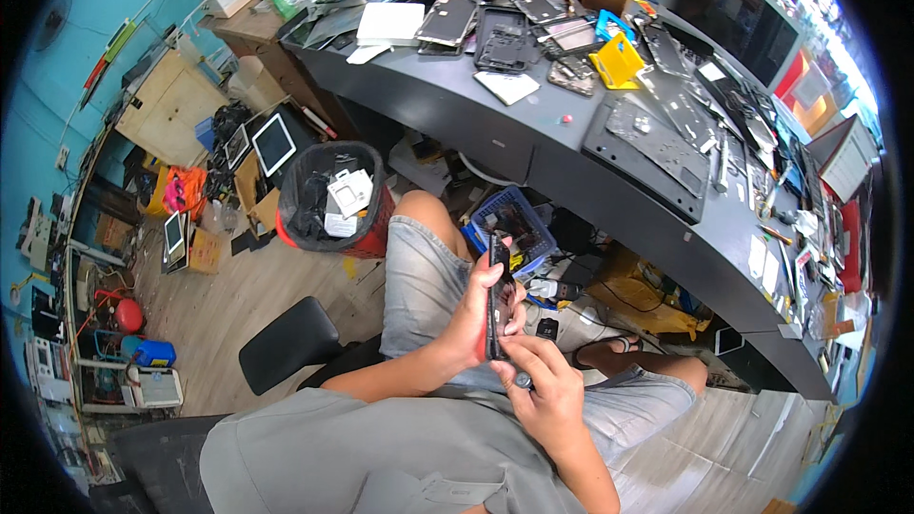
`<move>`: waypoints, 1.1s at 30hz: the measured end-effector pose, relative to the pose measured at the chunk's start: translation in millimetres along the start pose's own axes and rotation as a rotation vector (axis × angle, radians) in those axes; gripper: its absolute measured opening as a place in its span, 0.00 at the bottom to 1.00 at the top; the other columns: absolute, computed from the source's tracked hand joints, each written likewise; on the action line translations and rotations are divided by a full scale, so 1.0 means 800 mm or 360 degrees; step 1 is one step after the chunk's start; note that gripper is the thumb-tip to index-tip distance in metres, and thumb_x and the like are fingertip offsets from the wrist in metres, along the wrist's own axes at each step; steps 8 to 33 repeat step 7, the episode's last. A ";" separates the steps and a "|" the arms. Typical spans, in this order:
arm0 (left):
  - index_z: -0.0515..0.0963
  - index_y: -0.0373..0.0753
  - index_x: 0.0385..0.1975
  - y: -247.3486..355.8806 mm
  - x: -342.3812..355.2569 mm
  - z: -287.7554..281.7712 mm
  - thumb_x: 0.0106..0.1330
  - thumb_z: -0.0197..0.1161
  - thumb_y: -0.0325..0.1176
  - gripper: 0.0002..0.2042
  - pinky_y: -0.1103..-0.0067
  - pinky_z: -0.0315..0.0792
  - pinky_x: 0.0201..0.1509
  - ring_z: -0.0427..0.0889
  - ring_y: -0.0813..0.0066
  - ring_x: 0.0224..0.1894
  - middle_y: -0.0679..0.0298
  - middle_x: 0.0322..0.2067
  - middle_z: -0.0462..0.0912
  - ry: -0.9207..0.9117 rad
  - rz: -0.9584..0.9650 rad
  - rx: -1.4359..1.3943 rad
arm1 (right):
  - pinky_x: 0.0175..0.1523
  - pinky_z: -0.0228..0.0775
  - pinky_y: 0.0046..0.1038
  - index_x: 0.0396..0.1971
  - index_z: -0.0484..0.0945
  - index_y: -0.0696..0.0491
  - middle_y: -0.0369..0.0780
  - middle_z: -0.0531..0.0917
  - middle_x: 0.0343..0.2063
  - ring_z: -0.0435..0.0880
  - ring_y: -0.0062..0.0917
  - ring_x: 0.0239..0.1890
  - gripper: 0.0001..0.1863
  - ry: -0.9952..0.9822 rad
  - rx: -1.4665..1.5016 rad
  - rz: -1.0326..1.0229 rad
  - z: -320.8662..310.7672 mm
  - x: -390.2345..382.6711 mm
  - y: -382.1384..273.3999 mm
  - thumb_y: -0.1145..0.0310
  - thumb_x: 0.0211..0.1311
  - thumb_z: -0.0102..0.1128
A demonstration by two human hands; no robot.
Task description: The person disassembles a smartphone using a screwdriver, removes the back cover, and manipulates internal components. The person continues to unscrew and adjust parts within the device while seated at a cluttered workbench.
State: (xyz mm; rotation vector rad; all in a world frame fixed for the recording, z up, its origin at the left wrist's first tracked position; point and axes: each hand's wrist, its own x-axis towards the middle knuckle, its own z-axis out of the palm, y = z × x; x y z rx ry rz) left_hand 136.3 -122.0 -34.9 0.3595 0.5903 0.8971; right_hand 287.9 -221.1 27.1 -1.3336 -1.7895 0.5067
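Over my lap, my left hand [468, 309] is wrapped round a dark, thin phone [492, 297], held nearly edge-on with its long side running away from me. Its thumb lies along the near side, and the fingers curl round the far side. My right hand [547, 383] is closed at the phone's lower end, fingertips touching or nearly touching it. A small tool with a round grey end [523, 380] pokes out between that thumb and fingers; the rest of it is hidden, so its kind cannot be told.
The curved grey desk [428, 86] ahead carries phone parts, a yellow stand [615, 61] and a black panel [647, 157]. Below it are a blue basket [545, 246] and cardboard. A red bin with a black liner [309, 195] and a black chair part [288, 343] stand left.
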 end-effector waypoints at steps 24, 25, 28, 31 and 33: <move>0.55 0.67 0.87 0.005 0.006 0.018 0.86 0.53 0.65 0.34 0.69 0.77 0.30 0.80 0.65 0.27 0.57 0.42 0.78 -0.0274 -0.0047 -0.0332 | 0.36 0.86 0.29 0.61 0.89 0.49 0.40 0.92 0.52 0.95 0.31 0.39 0.23 0.0000 -0.0271 -0.0159 -0.023 0.009 -0.014 0.71 0.65 0.81; 0.55 0.67 0.87 0.005 0.006 0.018 0.86 0.53 0.65 0.34 0.69 0.77 0.30 0.80 0.65 0.27 0.57 0.42 0.78 -0.0274 -0.0047 -0.0332 | 0.36 0.86 0.29 0.61 0.89 0.49 0.40 0.92 0.52 0.95 0.31 0.39 0.23 0.0000 -0.0271 -0.0159 -0.023 0.009 -0.014 0.71 0.65 0.81; 0.55 0.67 0.87 0.005 0.006 0.018 0.86 0.53 0.65 0.34 0.69 0.77 0.30 0.80 0.65 0.27 0.57 0.42 0.78 -0.0274 -0.0047 -0.0332 | 0.36 0.86 0.29 0.61 0.89 0.49 0.40 0.92 0.52 0.95 0.31 0.39 0.23 0.0000 -0.0271 -0.0159 -0.023 0.009 -0.014 0.71 0.65 0.81; 0.55 0.67 0.87 0.005 0.006 0.018 0.86 0.53 0.65 0.34 0.69 0.77 0.30 0.80 0.65 0.27 0.57 0.42 0.78 -0.0274 -0.0047 -0.0332 | 0.36 0.86 0.29 0.61 0.89 0.49 0.40 0.92 0.52 0.95 0.31 0.39 0.23 0.0000 -0.0271 -0.0159 -0.023 0.009 -0.014 0.71 0.65 0.81; 0.55 0.67 0.87 0.005 0.006 0.018 0.86 0.53 0.65 0.34 0.69 0.77 0.30 0.80 0.65 0.27 0.57 0.42 0.78 -0.0274 -0.0047 -0.0332 | 0.36 0.86 0.29 0.61 0.89 0.49 0.40 0.92 0.52 0.95 0.31 0.39 0.23 0.0000 -0.0271 -0.0159 -0.023 0.009 -0.014 0.71 0.65 0.81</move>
